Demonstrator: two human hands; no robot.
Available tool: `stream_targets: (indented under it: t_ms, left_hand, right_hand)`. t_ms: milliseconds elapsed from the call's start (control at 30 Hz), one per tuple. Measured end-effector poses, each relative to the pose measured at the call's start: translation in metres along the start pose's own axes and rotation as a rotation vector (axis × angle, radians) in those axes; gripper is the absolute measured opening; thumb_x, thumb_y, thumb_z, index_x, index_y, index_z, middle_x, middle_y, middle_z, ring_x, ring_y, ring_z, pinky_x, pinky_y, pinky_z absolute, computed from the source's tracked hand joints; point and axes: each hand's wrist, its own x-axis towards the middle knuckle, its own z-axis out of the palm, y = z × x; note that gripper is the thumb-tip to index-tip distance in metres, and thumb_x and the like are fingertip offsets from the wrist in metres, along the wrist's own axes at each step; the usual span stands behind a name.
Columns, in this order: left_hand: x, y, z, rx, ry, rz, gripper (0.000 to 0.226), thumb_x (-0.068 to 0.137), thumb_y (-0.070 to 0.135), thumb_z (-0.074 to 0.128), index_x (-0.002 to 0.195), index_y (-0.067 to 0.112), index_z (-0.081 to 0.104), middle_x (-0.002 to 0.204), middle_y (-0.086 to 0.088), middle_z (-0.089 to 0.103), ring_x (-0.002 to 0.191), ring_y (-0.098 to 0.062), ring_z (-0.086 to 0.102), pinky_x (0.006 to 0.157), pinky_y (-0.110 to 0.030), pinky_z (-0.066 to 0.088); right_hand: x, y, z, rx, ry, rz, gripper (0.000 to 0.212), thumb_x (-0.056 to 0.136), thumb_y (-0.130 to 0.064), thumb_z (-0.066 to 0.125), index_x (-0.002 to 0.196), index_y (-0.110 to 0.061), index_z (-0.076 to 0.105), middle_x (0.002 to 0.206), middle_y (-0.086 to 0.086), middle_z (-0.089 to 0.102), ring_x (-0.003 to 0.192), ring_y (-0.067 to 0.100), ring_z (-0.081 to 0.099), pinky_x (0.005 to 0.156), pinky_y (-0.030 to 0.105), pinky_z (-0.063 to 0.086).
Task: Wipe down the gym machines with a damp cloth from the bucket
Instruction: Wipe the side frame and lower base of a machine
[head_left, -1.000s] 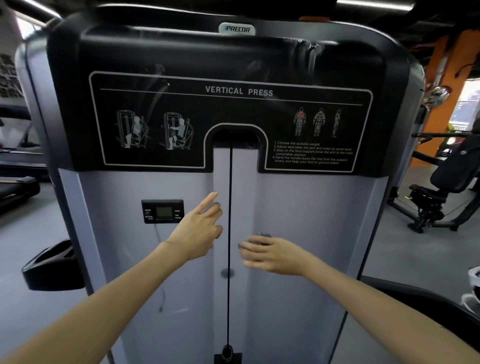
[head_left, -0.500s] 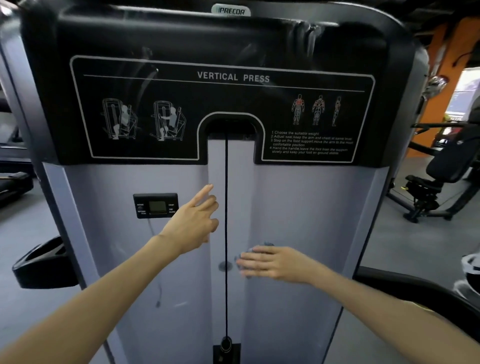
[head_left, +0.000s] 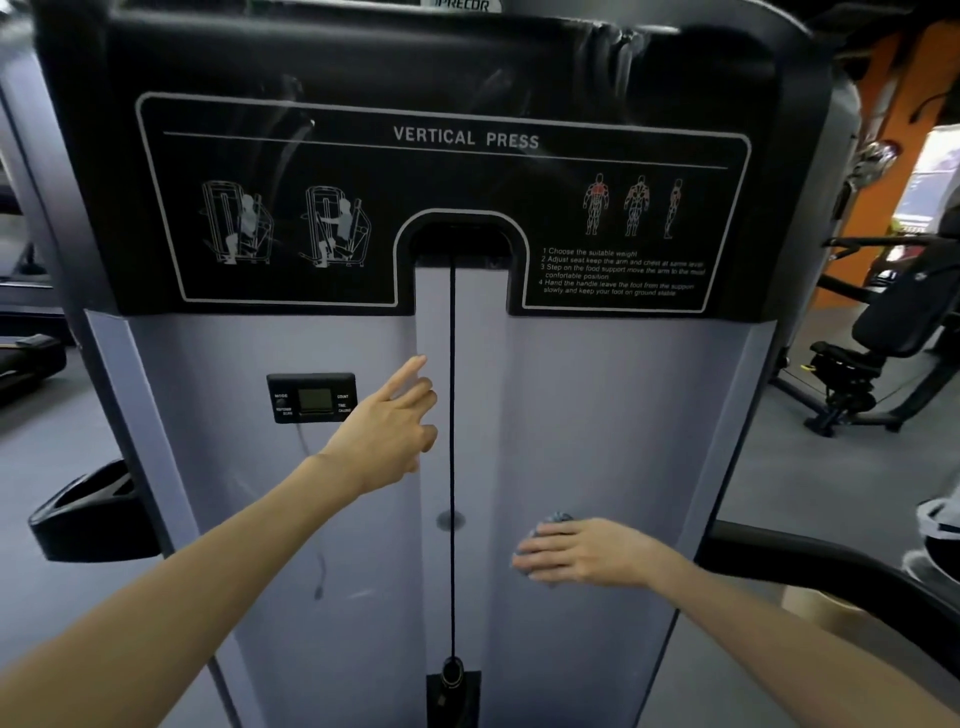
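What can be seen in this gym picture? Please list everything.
vertical press machine: one, grey panel with a black top, fills the middle
instruction label: one, black with white print, across the machine's top
display: one, black, on the panel left of the cable
cable: one, black, down the panel's centre
cloth: one, grey-blue, on the panel, mostly covered by the right hand
holder: one, black, at the machine's left side
other gym machine: one, black, far right
pillar: one, orange, upper right
left hand: one, open, between display and cable
right hand: one, flat fingers pressing the cloth
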Motion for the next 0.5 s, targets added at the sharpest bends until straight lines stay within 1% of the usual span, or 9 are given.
stream_targets:
  t_ms: [67,133,233,300,333,400,433,467,500]
  left_hand:
    - [0.001,-0.001,0.001,-0.005,0.011,-0.009,0.034,0.09,0.043,0.056,0.117,0.025,0.062,0.131,-0.011,0.047,0.139,-0.031,0.023,0.104,-0.049,-0.033]
    - [0.001,0.0,0.0,-0.001,0.008,-0.011,0.034,0.091,0.043,0.055,0.119,0.025,0.061,0.132,-0.01,0.046,0.139,-0.03,0.023,0.105,-0.049,-0.03]
    - [0.002,0.002,0.001,0.008,0.003,-0.026,0.034,0.092,0.043,0.054,0.12,0.025,0.06,0.132,-0.01,0.046,0.139,-0.03,0.022,0.106,-0.05,-0.029]
    - [0.002,0.003,0.001,0.001,0.002,-0.03,0.034,0.092,0.042,0.053,0.12,0.025,0.06,0.132,-0.01,0.045,0.139,-0.03,0.021,0.107,-0.05,-0.029]
    - [0.002,0.003,0.001,-0.003,0.008,-0.031,0.033,0.092,0.042,0.053,0.12,0.026,0.06,0.132,-0.01,0.045,0.139,-0.03,0.021,0.107,-0.05,-0.029]
    - [0.002,0.003,0.001,-0.006,0.016,-0.03,0.032,0.092,0.041,0.053,0.12,0.027,0.061,0.13,-0.01,0.045,0.139,-0.03,0.02,0.106,-0.05,-0.031]
    - [0.002,0.003,0.001,-0.007,0.015,-0.028,0.032,0.092,0.041,0.053,0.119,0.027,0.06,0.13,-0.01,0.045,0.138,-0.031,0.02,0.106,-0.05,-0.03]
    - [0.001,0.004,0.0,-0.007,0.013,-0.028,0.032,0.092,0.041,0.053,0.12,0.027,0.06,0.13,-0.011,0.045,0.138,-0.031,0.021,0.106,-0.05,-0.03]
    - [0.001,0.004,0.001,-0.005,0.011,-0.031,0.032,0.092,0.042,0.053,0.119,0.026,0.061,0.13,-0.011,0.045,0.138,-0.031,0.021,0.106,-0.05,-0.03]
  right_hand:
    - [-0.005,0.029,-0.014,0.036,0.204,0.101,0.048,0.09,-0.011,0.065,0.136,-0.018,0.053,0.152,-0.002,0.037,0.14,0.019,0.034,0.119,0.036,0.019]
    - [-0.01,0.066,-0.036,0.053,0.37,0.308,0.051,0.091,-0.003,0.053,0.141,-0.015,0.047,0.152,0.002,0.038,0.14,0.021,0.036,0.116,0.04,0.027]
    - [-0.019,0.089,-0.055,0.059,0.449,0.653,0.07,0.082,0.007,0.06,0.145,-0.015,0.039,0.154,0.004,0.033,0.142,0.024,0.031,0.114,0.046,0.03]
    - [-0.012,0.07,-0.046,0.132,0.45,0.776,0.081,0.076,0.01,0.061,0.148,-0.016,0.033,0.158,0.002,0.023,0.145,0.025,0.023,0.118,0.046,0.019]
    - [-0.007,0.054,-0.036,0.146,0.415,0.743,0.082,0.077,0.011,0.056,0.149,-0.017,0.028,0.16,0.001,0.016,0.147,0.024,0.017,0.119,0.044,0.012]
    - [-0.002,0.025,-0.018,0.127,0.288,0.466,0.081,0.08,0.011,0.053,0.15,-0.018,0.024,0.161,0.0,0.008,0.148,0.022,0.008,0.121,0.039,0.004]
    - [-0.004,0.02,-0.014,0.106,0.216,0.311,0.081,0.081,0.008,0.061,0.149,-0.017,0.026,0.161,0.0,0.011,0.149,0.022,0.007,0.121,0.037,0.003]
    - [-0.009,0.024,-0.013,0.08,0.154,0.228,0.084,0.078,0.002,0.07,0.148,-0.017,0.028,0.16,-0.001,0.016,0.148,0.022,0.009,0.121,0.037,0.004]
    - [-0.012,0.031,-0.015,0.074,0.133,0.236,0.09,0.073,-0.001,0.076,0.148,-0.017,0.028,0.159,-0.001,0.021,0.147,0.022,0.013,0.121,0.037,0.005]
